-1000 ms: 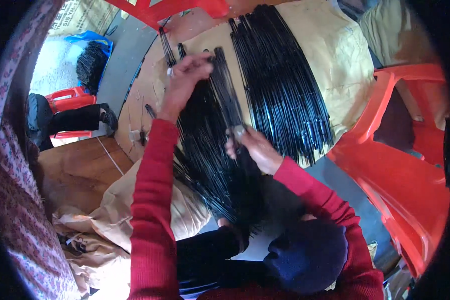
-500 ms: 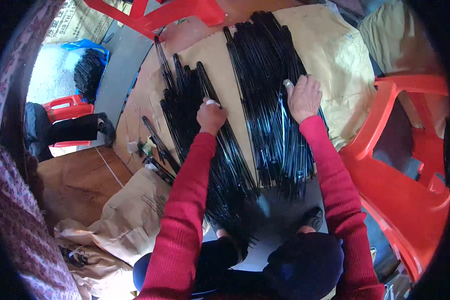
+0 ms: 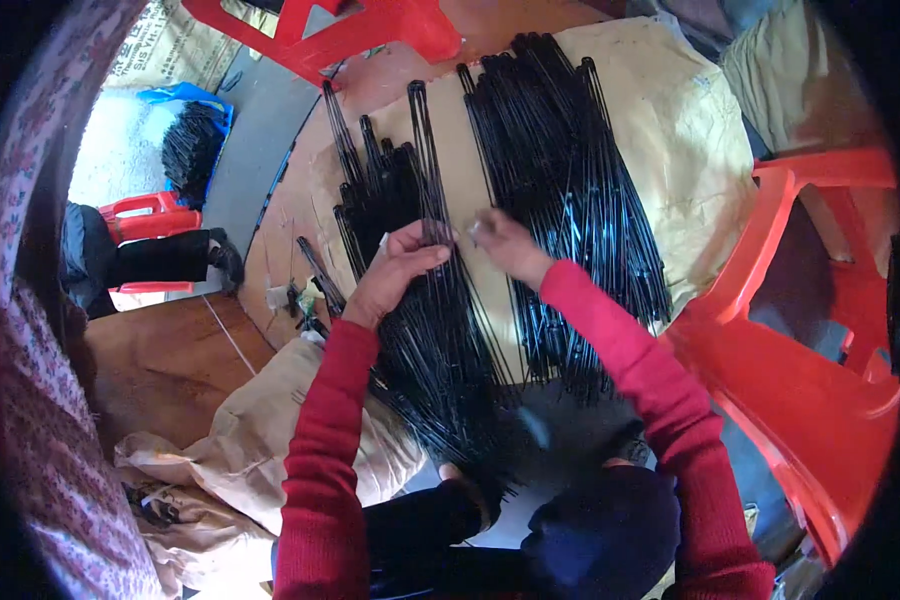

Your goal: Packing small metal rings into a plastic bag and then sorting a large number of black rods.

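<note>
Two broad piles of long, thin black strips lie side by side, a left pile (image 3: 410, 330) and a right pile (image 3: 560, 180). My left hand (image 3: 400, 265) is closed round a narrow bundle of black strips (image 3: 430, 150) above the left pile, its thumb lying across them. The bundle's far end forms a rounded loop. My right hand (image 3: 505, 243) hovers between the piles, just right of that bundle. Motion smears its fingers, and I cannot see whether they hold a strip. A pale cover shows on one fingertip.
Brown paper (image 3: 670, 110) lies under the piles. A red plastic chair (image 3: 790, 370) stands close on the right, and another red seat (image 3: 370, 35) at the far edge. Left are paper sacks (image 3: 260, 430) and a seated person's leg (image 3: 165, 257).
My left hand has turned and lifted a narrow bundle from the left pile. My right hand has left the right pile and moved left toward it. The view has shifted slightly.
</note>
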The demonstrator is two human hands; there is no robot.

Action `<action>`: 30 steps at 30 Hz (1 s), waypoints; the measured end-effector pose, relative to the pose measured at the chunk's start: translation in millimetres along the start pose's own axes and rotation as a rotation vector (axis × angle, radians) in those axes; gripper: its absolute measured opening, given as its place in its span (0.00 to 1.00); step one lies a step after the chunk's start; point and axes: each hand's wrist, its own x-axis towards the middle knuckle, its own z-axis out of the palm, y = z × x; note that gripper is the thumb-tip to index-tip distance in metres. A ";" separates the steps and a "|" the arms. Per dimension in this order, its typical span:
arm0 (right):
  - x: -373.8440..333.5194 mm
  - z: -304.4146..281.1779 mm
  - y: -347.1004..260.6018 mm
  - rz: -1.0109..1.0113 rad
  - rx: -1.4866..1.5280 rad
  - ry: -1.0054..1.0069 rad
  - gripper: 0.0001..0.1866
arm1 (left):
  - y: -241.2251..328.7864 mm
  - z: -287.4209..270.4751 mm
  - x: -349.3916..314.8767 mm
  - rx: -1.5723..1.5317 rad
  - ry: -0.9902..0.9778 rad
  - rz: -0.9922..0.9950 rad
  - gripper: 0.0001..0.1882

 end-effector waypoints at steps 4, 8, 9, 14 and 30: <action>4.5 53.9 60.8 -0.302 -0.354 -0.030 0.25 | -22.0 -5.7 -4.9 -0.409 0.194 0.076 0.18; -10.7 69.3 21.9 -0.120 -0.349 -0.046 0.25 | -1.4 -32.7 -32.1 -0.717 0.290 0.100 0.30; -10.2 64.0 24.9 -0.060 -0.273 -0.066 0.24 | 14.0 -28.7 -34.7 -0.599 0.303 0.126 0.34; -15.7 42.5 18.9 -0.048 0.103 -0.017 0.19 | 59.7 -55.1 -50.9 -0.614 0.168 0.054 0.32; -98.4 0.3 -56.9 -0.153 0.634 0.103 0.16 | 71.7 37.1 2.0 -0.269 0.253 -0.054 0.25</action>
